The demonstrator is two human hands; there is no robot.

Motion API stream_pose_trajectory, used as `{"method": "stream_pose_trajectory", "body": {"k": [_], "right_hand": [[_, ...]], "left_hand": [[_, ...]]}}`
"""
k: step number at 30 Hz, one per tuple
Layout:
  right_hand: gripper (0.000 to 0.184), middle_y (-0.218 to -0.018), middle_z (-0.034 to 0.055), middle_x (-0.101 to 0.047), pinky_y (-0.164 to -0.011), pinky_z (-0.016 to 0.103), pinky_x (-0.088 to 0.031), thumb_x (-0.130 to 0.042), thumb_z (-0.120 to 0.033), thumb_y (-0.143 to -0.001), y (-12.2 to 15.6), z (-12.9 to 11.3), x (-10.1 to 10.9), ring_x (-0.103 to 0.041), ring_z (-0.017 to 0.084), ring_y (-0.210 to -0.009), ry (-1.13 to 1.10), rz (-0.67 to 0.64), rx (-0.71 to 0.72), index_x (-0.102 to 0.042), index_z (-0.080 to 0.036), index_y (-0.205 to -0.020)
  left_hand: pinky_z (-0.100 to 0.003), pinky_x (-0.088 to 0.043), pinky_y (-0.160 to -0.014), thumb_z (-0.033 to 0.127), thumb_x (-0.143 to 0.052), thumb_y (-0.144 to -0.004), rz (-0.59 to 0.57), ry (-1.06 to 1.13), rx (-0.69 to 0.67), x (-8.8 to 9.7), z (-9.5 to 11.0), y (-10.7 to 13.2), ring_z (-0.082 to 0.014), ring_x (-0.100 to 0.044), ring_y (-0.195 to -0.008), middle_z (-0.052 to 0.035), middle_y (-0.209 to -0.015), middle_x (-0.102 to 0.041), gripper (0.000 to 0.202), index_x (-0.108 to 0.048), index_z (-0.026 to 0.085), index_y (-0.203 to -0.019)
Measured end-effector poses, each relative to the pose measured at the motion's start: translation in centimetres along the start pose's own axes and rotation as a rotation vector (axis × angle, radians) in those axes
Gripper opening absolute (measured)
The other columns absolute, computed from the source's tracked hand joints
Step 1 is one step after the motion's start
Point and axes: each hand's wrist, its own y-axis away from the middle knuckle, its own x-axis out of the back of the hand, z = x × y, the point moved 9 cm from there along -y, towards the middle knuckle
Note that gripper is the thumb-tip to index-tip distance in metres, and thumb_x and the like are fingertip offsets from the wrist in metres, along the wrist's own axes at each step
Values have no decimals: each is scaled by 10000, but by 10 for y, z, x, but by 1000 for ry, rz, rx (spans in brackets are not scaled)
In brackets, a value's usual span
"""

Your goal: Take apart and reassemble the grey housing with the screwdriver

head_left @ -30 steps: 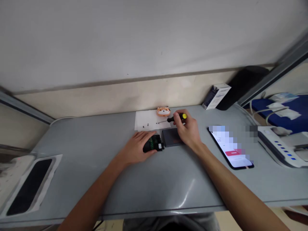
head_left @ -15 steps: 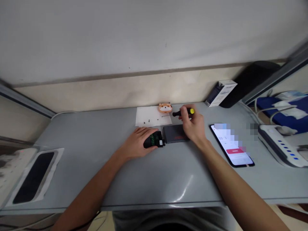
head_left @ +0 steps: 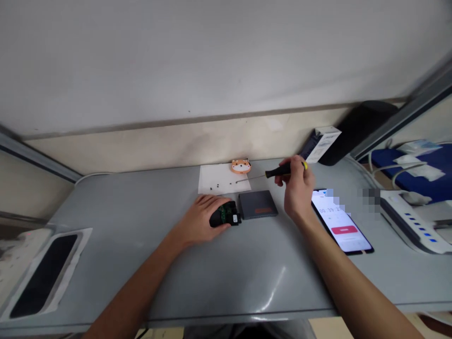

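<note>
At the far left a flat black slab (head_left: 42, 268) lay on a pale sheet, on the smooth grey table (head_left: 226, 282). The left hand (head_left: 201, 217) rested palm-down, fingers curled over a small black device (head_left: 226, 214) with a green circuit board showing, pressing it to the tabletop. Just beside it to the right sat a flat dark-grey rectangular cover (head_left: 257, 205). Behind them a white paper (head_left: 222, 179) carried a few tiny dark screws (head_left: 215, 187), with a rounded orange animal-shaped trinket (head_left: 241, 165) at its far edge. The right hand (head_left: 298, 188) was clamped around a screwdriver (head_left: 278, 172), black-handled with a yellow end, its thin metal shaft pointing left above the paper. A glossy phone (head_left: 344, 226) lay lit to the right.
</note>
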Motion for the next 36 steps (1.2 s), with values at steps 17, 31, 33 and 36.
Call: {"method": "stream_pose_trajectory", "body": {"k": [17, 31, 33, 36], "right_hand": [[534, -572, -57, -498, -436, 252, -378, -626, -743, -883, 24, 6, -22, -499, 108, -455, -128, -85, -155, -595, -227, -748], [569, -569, -52, -520, -439, 249, -383, -670, -779, -801, 22, 4, -29, -493, 98, -433, -107, -135, -177, -597, -221, -723], [561, -554, -53, -515, -440, 247, -384, -660, -772, -816, 23, 2, -29, -495, 101, -432, -91, -148, -162, -594, -223, -723], [542, -540, -52, -518, -441, 246, -394, -637, -756, -853, 23, -2, -31, -510, 111, -438, -59, -179, -128, -592, -228, -735]], "left_hand": [[-395, -460, -945, 356, -666, -1031, 620, -85, -36, 42, 17, 12, -206, -715, -929, -14, -964, -808, 133, -742, 257, -1080], [-388, -426, -915, 319, -627, -1067, 639, -138, -76, 43, 21, 10, -186, -704, -887, 14, -874, -809, 185, -736, 244, -936], [-390, -422, -916, 312, -640, -1058, 636, -156, -67, 45, 21, 11, -185, -700, -880, 18, -862, -807, 181, -735, 246, -919], [-390, -415, -914, 293, -653, -1050, 652, -186, -87, 47, 25, 12, -180, -694, -866, 26, -843, -800, 177, -726, 243, -896]]}}
